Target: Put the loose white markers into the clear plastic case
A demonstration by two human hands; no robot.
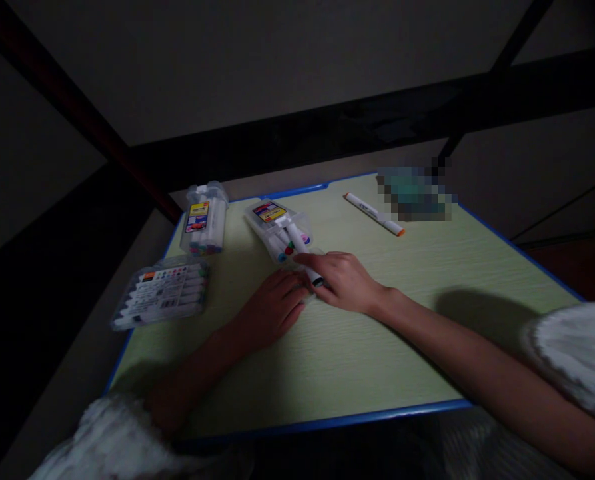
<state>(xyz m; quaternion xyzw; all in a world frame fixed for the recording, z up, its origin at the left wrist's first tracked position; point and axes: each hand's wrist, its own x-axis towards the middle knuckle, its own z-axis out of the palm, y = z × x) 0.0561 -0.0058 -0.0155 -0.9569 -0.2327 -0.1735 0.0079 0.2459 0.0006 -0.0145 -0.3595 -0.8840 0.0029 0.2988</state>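
Note:
In the middle of the table, a clear plastic marker case (273, 230) lies with its lid end toward me and several white markers inside. My right hand (347, 283) pinches a white marker with a dark end (300, 243), which slants across the case's near end. My left hand (277, 307) rests at that near end, its fingers bent together over the clear plastic; its fingertips are partly hidden. The two hands nearly meet there. Beyond my right hand, a white marker with orange ends (374, 213) lies loose on the table.
A second clear marker case (204, 220) stands at the table's back left. Nearer, another case of markers (162, 291) juts over the left edge. A blurred greenish thing (412, 190) lies at the back right. The pale table (357, 367) has a blue rim; the room is dim.

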